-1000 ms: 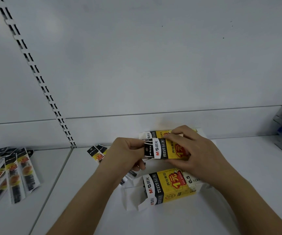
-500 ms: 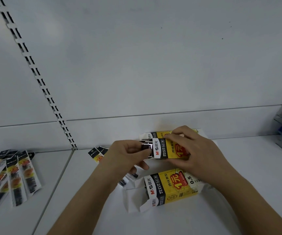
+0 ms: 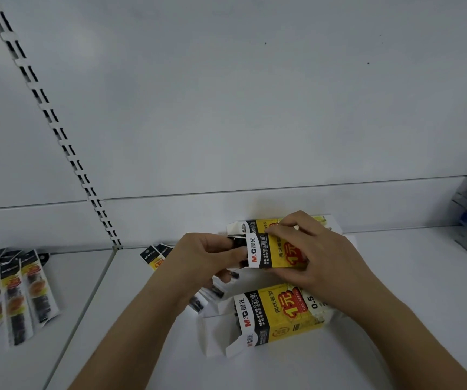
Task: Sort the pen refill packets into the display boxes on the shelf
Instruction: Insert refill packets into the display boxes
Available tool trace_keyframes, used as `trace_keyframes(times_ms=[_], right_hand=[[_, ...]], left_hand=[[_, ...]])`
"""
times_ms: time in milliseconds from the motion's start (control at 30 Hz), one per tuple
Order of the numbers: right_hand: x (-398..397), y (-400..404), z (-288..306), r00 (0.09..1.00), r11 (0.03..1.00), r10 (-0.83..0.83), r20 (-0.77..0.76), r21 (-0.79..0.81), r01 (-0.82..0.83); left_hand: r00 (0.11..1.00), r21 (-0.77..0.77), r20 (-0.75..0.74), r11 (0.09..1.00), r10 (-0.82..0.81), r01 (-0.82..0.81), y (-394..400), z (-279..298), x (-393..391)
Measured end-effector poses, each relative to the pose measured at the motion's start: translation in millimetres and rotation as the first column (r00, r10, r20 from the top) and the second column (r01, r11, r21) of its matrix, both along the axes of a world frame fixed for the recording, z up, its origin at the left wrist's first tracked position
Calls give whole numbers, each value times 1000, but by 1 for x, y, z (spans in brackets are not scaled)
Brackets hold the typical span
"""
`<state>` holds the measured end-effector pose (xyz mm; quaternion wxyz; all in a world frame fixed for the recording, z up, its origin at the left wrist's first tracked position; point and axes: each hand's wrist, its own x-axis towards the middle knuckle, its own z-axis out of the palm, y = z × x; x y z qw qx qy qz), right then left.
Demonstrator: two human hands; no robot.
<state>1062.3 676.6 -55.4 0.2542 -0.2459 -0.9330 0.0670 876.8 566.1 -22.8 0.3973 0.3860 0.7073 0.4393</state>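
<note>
Right hand [image 3: 315,257] was curled round the raised box [image 3: 271,250] above the shelf [image 3: 395,277], left hand [image 3: 207,256] pinching dark packets [image 3: 236,243] into its open end, so 1 crooked shove could've jammed them or buckled that flap imo.

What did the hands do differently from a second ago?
The left hand pushed its dark packets a little deeper into the open end of the yellow box; less of them shows now. The right hand kept its grip on that box. The front box and the loose packets on the left shelf stayed put.
</note>
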Motion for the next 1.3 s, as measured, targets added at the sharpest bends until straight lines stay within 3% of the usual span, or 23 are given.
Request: trace_keyframes(times_ms=[267,400,467,533,600,733,967,1300], right_hand=[[-2,0,-3,999,999,35,15,3,-35],[0,1,-2,1000,1000,-17,-17,11,17],[0,1,-2,999,999,-37,-26,4,37],[-1,2,-2,999,999,-37,-18,6,37],[-1,1,-2,999,999,-38,-11,5,38],[0,2,-2,999,999,-39,-10,-4,39],[-1,1,-3,1000,1000,9,0,7,-9],[-2,1,-3,999,998,32,6,57,-32]], left_hand=[[996,24,-92,1000,5,-2,5,-12,11],[996,40,81,999,-38,35,-4,-7,-1],[988,90,144,994,55,-68,-8,-4,-9],[981,134,35,972,191,-194,-8,-7,-11],[971,164,-61,962,232,-220,-6,-11,-9],[964,140,-89,961,252,-238,-2,-20,-5],[991,80,78,990,110,-116,1,-19,-6],[995,22,90,999,41,-44,1,-33,1]])
